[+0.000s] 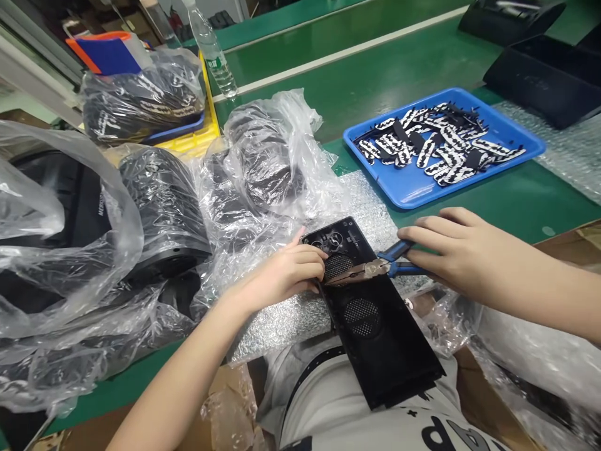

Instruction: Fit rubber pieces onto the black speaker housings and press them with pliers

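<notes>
A long black plastic housing point(392, 341) with two round perforated grilles lies tilted over the table's front edge and my lap. My left hand point(293, 266) grips its left side near the upper grille, fingers curled over the rim. In my right hand point(453, 241) are blue-handled long-nose pliers point(373, 270), their jaws reaching across the housing to the rim beside my left fingers. Whether the jaw tips pinch anything is too small to tell. Beneath the housing's upper end is a silvery bubble-wrap sheet point(286, 326).
A blue tray point(404, 197) of black-and-white striped parts stands right of centre. Plastic-wrapped black housings point(164, 207) crowd the left. A water bottle point(216, 62) stands behind, near a yellow tray point(211, 119). More black housings point(544, 75) sit at the far right on the green table point(319, 69).
</notes>
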The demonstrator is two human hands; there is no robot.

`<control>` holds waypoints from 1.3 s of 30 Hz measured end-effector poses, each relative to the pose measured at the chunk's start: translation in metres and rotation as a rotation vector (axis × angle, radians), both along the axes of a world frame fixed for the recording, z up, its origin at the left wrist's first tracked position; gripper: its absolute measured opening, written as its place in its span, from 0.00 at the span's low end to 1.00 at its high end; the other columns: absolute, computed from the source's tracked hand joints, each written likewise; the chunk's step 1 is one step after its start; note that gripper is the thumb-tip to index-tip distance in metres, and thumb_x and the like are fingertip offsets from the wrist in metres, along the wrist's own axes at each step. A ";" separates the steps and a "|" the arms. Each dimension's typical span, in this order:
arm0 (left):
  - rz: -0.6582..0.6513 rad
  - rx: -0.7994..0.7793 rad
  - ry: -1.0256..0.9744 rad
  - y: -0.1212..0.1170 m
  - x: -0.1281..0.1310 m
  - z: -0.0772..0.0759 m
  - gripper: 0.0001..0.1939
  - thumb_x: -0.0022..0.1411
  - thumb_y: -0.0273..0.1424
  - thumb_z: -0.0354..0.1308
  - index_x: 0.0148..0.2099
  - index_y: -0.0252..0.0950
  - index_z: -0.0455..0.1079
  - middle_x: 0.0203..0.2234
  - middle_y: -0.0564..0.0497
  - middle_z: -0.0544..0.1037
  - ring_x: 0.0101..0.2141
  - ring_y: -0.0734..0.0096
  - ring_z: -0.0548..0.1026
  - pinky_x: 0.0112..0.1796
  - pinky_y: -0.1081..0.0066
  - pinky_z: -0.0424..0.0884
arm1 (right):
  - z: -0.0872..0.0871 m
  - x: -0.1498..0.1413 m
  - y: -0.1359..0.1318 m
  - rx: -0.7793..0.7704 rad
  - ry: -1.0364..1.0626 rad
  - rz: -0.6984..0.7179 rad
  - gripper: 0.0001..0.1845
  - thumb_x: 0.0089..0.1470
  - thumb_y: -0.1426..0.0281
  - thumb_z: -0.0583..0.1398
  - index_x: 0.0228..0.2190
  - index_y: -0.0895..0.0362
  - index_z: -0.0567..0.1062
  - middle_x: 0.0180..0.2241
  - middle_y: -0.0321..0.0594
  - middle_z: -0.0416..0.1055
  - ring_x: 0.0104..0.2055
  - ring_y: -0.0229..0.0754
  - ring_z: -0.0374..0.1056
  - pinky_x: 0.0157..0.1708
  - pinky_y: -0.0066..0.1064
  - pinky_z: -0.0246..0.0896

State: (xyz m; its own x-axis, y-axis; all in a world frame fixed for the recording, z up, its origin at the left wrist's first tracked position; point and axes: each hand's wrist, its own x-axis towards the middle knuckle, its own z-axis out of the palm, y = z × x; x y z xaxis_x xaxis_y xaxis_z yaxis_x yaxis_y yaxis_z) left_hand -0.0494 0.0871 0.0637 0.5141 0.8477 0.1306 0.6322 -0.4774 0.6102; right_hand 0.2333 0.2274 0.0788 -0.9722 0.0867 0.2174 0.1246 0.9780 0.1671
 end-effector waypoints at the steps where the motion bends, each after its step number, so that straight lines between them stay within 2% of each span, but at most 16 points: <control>1: -0.008 0.006 -0.006 0.000 0.000 -0.001 0.07 0.69 0.25 0.51 0.39 0.35 0.69 0.38 0.48 0.77 0.51 0.64 0.72 0.67 0.44 0.34 | -0.001 0.000 -0.002 0.045 0.031 -0.001 0.14 0.52 0.83 0.50 0.24 0.57 0.71 0.40 0.44 0.70 0.40 0.47 0.62 0.42 0.41 0.53; 3: -0.017 0.012 -0.007 0.001 0.000 -0.002 0.06 0.69 0.25 0.52 0.39 0.35 0.69 0.39 0.47 0.77 0.51 0.64 0.72 0.67 0.44 0.36 | -0.002 -0.001 -0.007 0.123 0.055 0.001 0.14 0.51 0.83 0.50 0.25 0.57 0.71 0.41 0.46 0.70 0.44 0.50 0.62 0.45 0.44 0.53; 5: -0.017 0.017 0.001 0.001 0.000 -0.003 0.06 0.69 0.24 0.52 0.39 0.35 0.69 0.39 0.47 0.77 0.51 0.64 0.72 0.67 0.44 0.37 | -0.002 -0.004 -0.010 0.137 0.035 -0.024 0.13 0.49 0.84 0.51 0.26 0.57 0.71 0.43 0.46 0.70 0.46 0.52 0.62 0.45 0.45 0.54; 8: -0.018 0.034 -0.002 0.001 0.000 -0.004 0.06 0.69 0.24 0.51 0.39 0.35 0.69 0.38 0.48 0.77 0.51 0.65 0.72 0.67 0.45 0.36 | 0.000 -0.007 -0.011 0.131 -0.012 -0.036 0.12 0.48 0.83 0.52 0.26 0.57 0.71 0.42 0.46 0.70 0.45 0.51 0.62 0.43 0.43 0.53; 12: -0.017 0.033 -0.013 0.000 0.001 -0.004 0.06 0.69 0.23 0.52 0.38 0.35 0.68 0.40 0.46 0.77 0.52 0.66 0.71 0.67 0.46 0.37 | 0.002 -0.006 -0.006 0.103 -0.029 0.015 0.13 0.50 0.82 0.51 0.25 0.56 0.71 0.41 0.46 0.70 0.42 0.50 0.61 0.40 0.43 0.52; 17: -0.028 -0.003 -0.049 0.001 0.001 -0.007 0.04 0.68 0.26 0.55 0.37 0.36 0.68 0.39 0.46 0.76 0.49 0.65 0.72 0.66 0.47 0.45 | 0.003 0.002 0.001 -0.029 -0.121 0.052 0.13 0.50 0.81 0.55 0.18 0.57 0.69 0.30 0.45 0.64 0.33 0.46 0.57 0.34 0.38 0.48; 21: -0.047 0.041 -0.144 0.004 0.000 -0.019 0.06 0.64 0.30 0.62 0.37 0.36 0.68 0.36 0.48 0.76 0.47 0.63 0.72 0.62 0.52 0.56 | 0.003 0.010 0.003 -0.029 -0.134 0.067 0.13 0.51 0.80 0.56 0.18 0.58 0.69 0.28 0.43 0.60 0.31 0.45 0.56 0.33 0.37 0.48; 26: -0.060 0.049 -0.165 0.005 0.000 -0.028 0.08 0.60 0.31 0.66 0.36 0.35 0.69 0.37 0.47 0.77 0.48 0.61 0.72 0.57 0.58 0.64 | 0.006 0.025 0.009 0.066 -0.167 0.164 0.12 0.56 0.75 0.56 0.22 0.57 0.72 0.31 0.45 0.61 0.33 0.46 0.59 0.33 0.38 0.51; 28: -0.048 0.026 -0.133 0.005 0.000 -0.026 0.08 0.60 0.30 0.66 0.36 0.35 0.70 0.38 0.46 0.77 0.49 0.61 0.72 0.59 0.57 0.62 | 0.005 0.032 0.011 0.084 -0.136 0.200 0.12 0.57 0.74 0.55 0.23 0.57 0.71 0.31 0.45 0.61 0.31 0.46 0.59 0.32 0.38 0.52; 32: -0.059 0.029 -0.076 0.006 0.001 -0.020 0.04 0.63 0.29 0.63 0.38 0.35 0.71 0.41 0.46 0.77 0.49 0.62 0.71 0.65 0.49 0.49 | 0.001 0.037 0.006 0.118 -0.127 0.168 0.09 0.55 0.75 0.56 0.26 0.57 0.72 0.34 0.47 0.64 0.33 0.48 0.62 0.33 0.40 0.57; 33: -0.063 0.033 -0.069 0.007 0.001 -0.018 0.01 0.64 0.27 0.61 0.38 0.35 0.72 0.40 0.46 0.77 0.49 0.63 0.72 0.65 0.49 0.48 | 0.000 0.037 0.004 0.127 -0.129 0.159 0.08 0.55 0.76 0.55 0.27 0.57 0.73 0.36 0.49 0.65 0.35 0.49 0.63 0.35 0.40 0.58; 36: -0.058 0.052 -0.054 0.010 0.002 -0.016 0.07 0.67 0.24 0.55 0.36 0.35 0.72 0.37 0.48 0.77 0.45 0.66 0.73 0.64 0.51 0.53 | 0.000 0.037 0.000 0.162 -0.107 0.159 0.10 0.56 0.76 0.54 0.30 0.59 0.75 0.42 0.55 0.67 0.41 0.52 0.65 0.40 0.43 0.61; 39: -0.057 0.071 -0.027 0.013 0.001 -0.016 0.08 0.67 0.23 0.54 0.36 0.34 0.72 0.36 0.47 0.76 0.44 0.65 0.73 0.63 0.50 0.56 | 0.001 0.040 -0.001 0.219 -0.111 0.159 0.11 0.55 0.77 0.53 0.32 0.61 0.76 0.49 0.61 0.67 0.47 0.57 0.65 0.44 0.47 0.61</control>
